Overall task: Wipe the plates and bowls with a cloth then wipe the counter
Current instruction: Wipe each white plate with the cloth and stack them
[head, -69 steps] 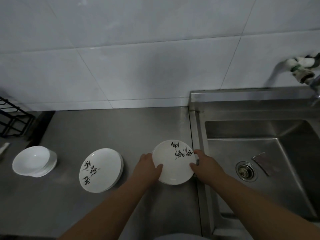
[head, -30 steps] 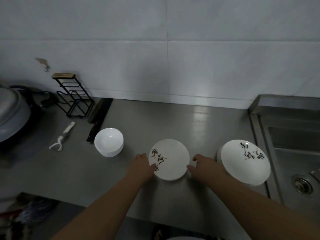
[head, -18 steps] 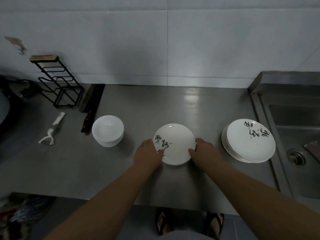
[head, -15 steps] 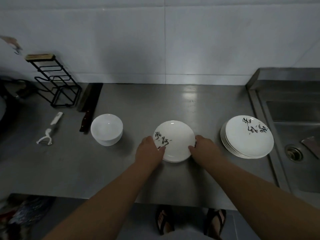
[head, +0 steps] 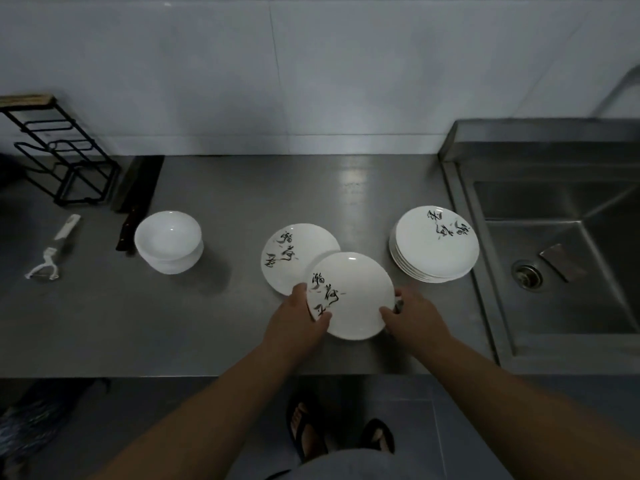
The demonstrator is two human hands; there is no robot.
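1. At the far left a black wire rack (head: 59,161) stands at the wall, with a white peeler (head: 52,251) lying in front of it on the worktop (head: 225,323).
2. A dark-handled knife (head: 133,206) lies just beside a stack of white bowls (head: 168,240).
3. A plate with black brush lettering (head: 291,251) rests flat mid-worktop.
4. My left hand (head: 298,323) and right hand (head: 414,320) grip opposite edges of a second lettered plate (head: 351,296), thumbs over its rim; it overlaps the flat one's near right edge.
5. A stack of plates (head: 436,249) sits right of that, just beside the steel sink (head: 554,306).
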